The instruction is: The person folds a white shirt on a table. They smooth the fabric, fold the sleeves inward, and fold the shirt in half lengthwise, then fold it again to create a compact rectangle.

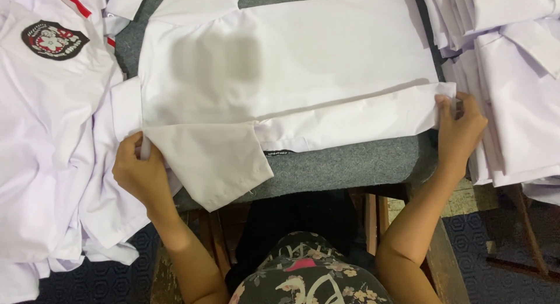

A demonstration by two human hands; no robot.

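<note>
The white shirt (291, 65) lies flat on the grey padded table (344, 164) before you, its near edge folded over. Your left hand (140, 173) pinches the shoulder fold by the short sleeve (213, 161); your right hand (461, 132) seems to pinch the hem, fingers curled together. Stacks of white shirts (52, 152) lie on both sides.

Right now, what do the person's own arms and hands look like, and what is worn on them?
Both arms are bare to above the elbow: no sleeves, gloves, watch or bracelets show. The left hand and right hand show no rings. A dark flowered top shows between the arms.
</note>
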